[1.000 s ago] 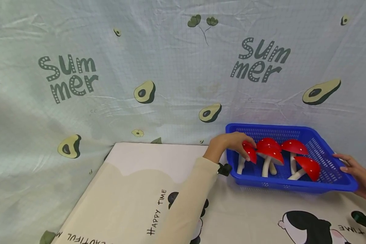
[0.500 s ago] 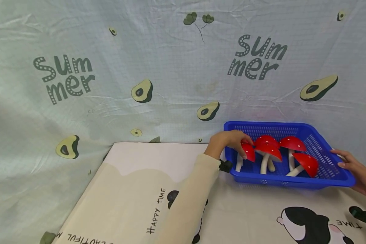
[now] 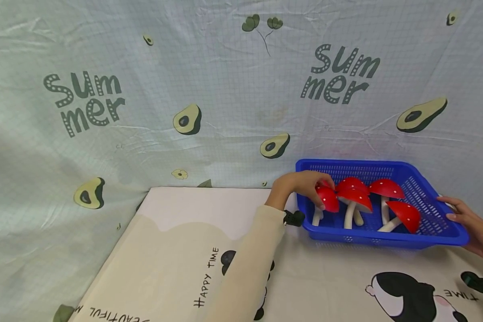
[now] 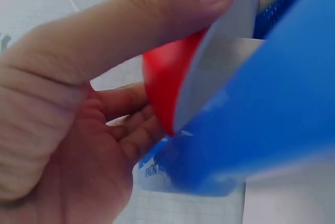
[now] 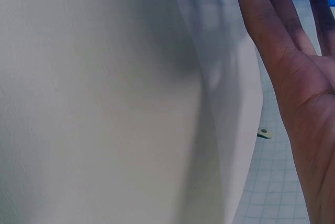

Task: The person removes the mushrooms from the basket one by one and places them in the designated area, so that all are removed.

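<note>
Four domed red mushrooms point(image 3: 355, 197), perforated plastic basket point(image 3: 422, 190)

We're looking at a blue basket point(image 3: 426, 197) of perforated, slightly glossy plastic, and the red mushroom caps point(image 3: 356, 194) are showing a smooth, faintly shiny skin. At nine o'clock the cream mat point(image 3: 177, 241) is lying matt, and the backdrop cloth point(image 3: 185, 89) is hanging creased.

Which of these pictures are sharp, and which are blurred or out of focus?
Head view: evenly lit and sharp on the blue basket and mushrooms. Left wrist view: too close, so the left hand and the red mushroom cap are soft. Right wrist view: mostly pale blur, with the right hand dim.
</note>
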Demonstrator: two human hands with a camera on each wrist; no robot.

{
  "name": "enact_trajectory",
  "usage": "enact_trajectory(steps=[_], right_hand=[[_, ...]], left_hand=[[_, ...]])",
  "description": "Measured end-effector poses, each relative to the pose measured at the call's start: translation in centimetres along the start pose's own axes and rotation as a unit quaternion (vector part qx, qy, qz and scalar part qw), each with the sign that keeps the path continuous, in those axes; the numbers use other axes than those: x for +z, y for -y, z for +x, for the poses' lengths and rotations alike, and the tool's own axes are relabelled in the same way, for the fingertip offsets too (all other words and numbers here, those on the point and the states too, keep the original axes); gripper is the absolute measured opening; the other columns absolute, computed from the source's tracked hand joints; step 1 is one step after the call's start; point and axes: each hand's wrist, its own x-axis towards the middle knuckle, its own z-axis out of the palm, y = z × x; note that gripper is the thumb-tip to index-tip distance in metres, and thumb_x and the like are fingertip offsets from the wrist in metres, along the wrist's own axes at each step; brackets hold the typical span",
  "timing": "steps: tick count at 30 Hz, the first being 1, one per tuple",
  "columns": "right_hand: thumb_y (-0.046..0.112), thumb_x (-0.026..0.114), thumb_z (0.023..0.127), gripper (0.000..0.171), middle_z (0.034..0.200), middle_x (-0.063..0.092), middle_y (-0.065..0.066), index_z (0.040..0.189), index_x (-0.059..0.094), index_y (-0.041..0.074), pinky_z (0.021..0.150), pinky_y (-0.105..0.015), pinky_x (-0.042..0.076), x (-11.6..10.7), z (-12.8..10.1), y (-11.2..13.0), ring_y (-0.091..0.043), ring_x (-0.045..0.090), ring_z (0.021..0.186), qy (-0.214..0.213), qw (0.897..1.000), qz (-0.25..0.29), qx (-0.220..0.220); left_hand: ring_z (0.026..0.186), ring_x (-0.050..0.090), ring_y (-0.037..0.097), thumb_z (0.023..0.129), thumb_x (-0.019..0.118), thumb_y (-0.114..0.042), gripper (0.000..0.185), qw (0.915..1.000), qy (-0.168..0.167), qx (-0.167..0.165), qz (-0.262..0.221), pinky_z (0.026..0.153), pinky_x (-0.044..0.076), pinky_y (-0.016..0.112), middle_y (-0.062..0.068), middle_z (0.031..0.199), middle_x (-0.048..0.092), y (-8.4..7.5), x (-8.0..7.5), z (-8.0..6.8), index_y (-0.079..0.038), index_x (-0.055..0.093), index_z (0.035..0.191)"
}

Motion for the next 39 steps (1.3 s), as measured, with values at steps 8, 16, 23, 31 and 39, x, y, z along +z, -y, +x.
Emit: enact_trajectory(steps=[8,16,23,31,39], right_hand=[[0.023,0.04,0.11,0.05,0.116,0.035,0.023,0.134,0.027,0.064,0.073,-0.044,0.062,0.0,0.1,-0.1,-0.003,0.065,0.088,-0.001,1.0,0.003,-0.005],[0.022,0.038,0.11,0.049,0.115,0.037,0.022,0.136,0.026,0.062,0.073,-0.044,0.062,-0.1,0.1,-0.1,-0.004,0.066,0.089,0.007,1.0,0.012,-0.011],[0.024,0.039,0.11,0.049,0.117,0.033,0.021,0.135,0.025,0.064,0.073,-0.045,0.062,-0.1,0.1,0.0,-0.003,0.065,0.088,0.0,1.0,-0.009,-0.003],[0.024,0.039,0.11,0.052,0.118,0.032,0.024,0.136,0.022,0.066,0.073,-0.043,0.063,0.1,-0.1,0.0,-0.001,0.065,0.089,-0.006,0.999,-0.037,-0.017],[0.023,0.039,0.11,0.052,0.118,0.033,0.024,0.137,0.023,0.065,0.073,-0.042,0.063,0.2,-0.2,0.1,-0.003,0.066,0.088,-0.006,1.0,-0.012,-0.016]], left_hand=[[0.119,0.049,0.012,0.082,0.084,-0.02,0.059,0.9968,-0.054,0.051,-0.031,0.084,0.049,0.016,0.001,0.132,0.055,0.6,0.4,-0.6,-0.022,0.059,0.136],[0.123,0.045,0.008,0.093,0.067,-0.027,0.044,0.9765,-0.133,0.138,-0.099,0.099,0.041,0.023,-0.003,0.14,0.054,0.9,0.8,-1.4,-0.022,0.064,0.137],[0.117,0.046,0.011,0.097,0.056,-0.024,0.037,0.9497,-0.211,0.147,-0.179,0.092,0.048,0.026,0.0,0.133,0.055,0.9,0.9,-2.0,-0.02,0.065,0.133],[0.118,0.053,0.011,0.103,0.052,-0.031,0.039,0.9232,-0.245,0.156,-0.252,0.098,0.049,0.029,0.001,0.137,0.055,0.9,1.0,-2.5,-0.018,0.055,0.14],[0.119,0.053,0.013,0.1,0.06,-0.029,0.04,0.91,-0.26,0.156,-0.283,0.096,0.053,0.032,0.002,0.137,0.054,0.7,1.2,-3.7,-0.018,0.054,0.139]])
